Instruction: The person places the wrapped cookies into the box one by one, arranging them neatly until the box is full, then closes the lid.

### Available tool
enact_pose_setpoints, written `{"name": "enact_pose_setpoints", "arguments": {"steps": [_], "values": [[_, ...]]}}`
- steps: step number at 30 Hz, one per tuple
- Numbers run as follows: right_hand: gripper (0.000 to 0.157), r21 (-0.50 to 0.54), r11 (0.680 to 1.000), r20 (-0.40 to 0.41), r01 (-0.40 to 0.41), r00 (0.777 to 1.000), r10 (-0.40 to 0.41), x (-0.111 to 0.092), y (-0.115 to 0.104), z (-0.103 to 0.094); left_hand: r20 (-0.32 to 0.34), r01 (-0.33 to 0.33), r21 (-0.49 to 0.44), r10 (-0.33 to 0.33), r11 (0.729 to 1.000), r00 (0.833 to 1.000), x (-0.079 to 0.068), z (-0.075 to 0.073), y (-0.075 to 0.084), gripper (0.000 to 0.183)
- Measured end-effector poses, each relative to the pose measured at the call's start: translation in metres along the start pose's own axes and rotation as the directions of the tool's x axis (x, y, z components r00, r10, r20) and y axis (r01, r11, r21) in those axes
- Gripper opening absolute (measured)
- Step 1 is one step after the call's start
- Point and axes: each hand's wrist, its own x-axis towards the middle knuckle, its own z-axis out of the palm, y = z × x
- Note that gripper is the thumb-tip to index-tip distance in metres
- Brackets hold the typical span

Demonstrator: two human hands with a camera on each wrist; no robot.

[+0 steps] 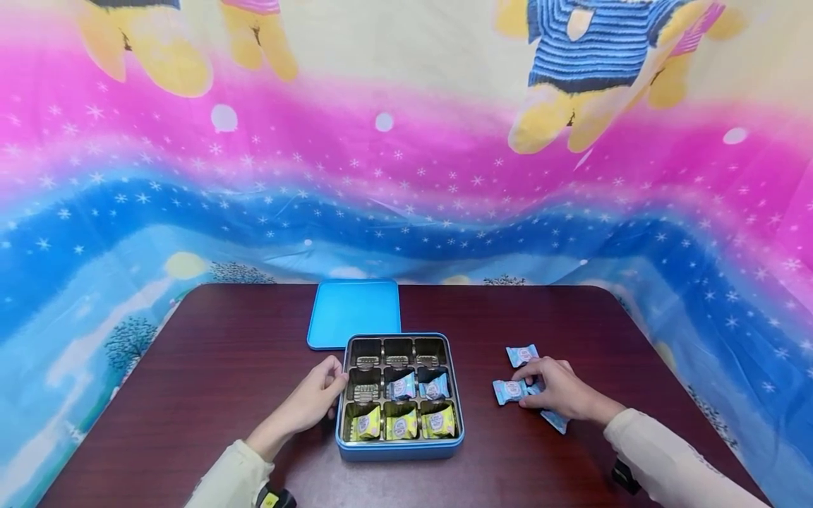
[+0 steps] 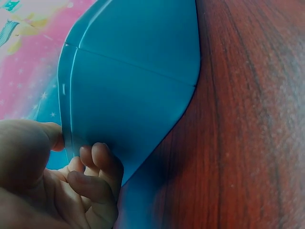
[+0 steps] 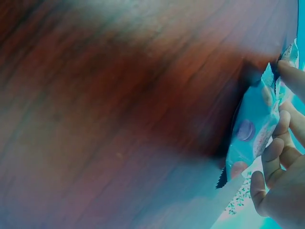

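A blue square tin (image 1: 400, 450) with a gold compartment tray lies in front of me. Three yellow-wrapped candies (image 1: 402, 426) fill its front row; two blue-wrapped ones sit in the middle row, at the centre (image 1: 403, 387) and right (image 1: 435, 387). My left hand (image 1: 315, 393) grips the tin's left edge, thumb at the rim and fingers curled by the side wall (image 2: 128, 100). To the right of the tin, my right hand (image 1: 559, 387) pinches a blue-wrapped candy (image 1: 508, 392) between thumb and forefinger. Another blue candy (image 3: 252, 129) lies below the curled fingers.
A blue lid (image 1: 356, 312) lies behind the tin, towards the left. One more blue candy (image 1: 521, 355) rests just beyond my right hand. A printed cloth (image 1: 406, 176) hangs behind the dark wooden table (image 1: 209, 367).
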Motion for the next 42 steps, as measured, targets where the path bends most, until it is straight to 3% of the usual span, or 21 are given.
{"name": "enact_pose_setpoints", "arguments": {"steps": [16, 27, 42], "values": [[0.021, 0.015, 1.000, -0.013, 0.025, 1.000, -0.025, 0.001, 0.000, -0.002, -0.001, -0.005, 0.001, 0.005, 1.000, 1.000, -0.001, 0.001, 0.000, 0.016], [0.020, 0.108, 0.991, -0.028, 0.081, 0.997, -0.078, 0.003, -0.003, -0.004, 0.003, -0.020, -0.004, 0.020, 1.000, 1.000, 0.000, 0.001, -0.001, 0.017], [0.020, 0.137, 0.989, -0.005, 0.058, 0.998, -0.058, 0.007, -0.015, -0.006, 0.003, -0.012, -0.017, 0.012, 1.000, 1.000, 0.000, 0.001, -0.003, 0.016]]}}
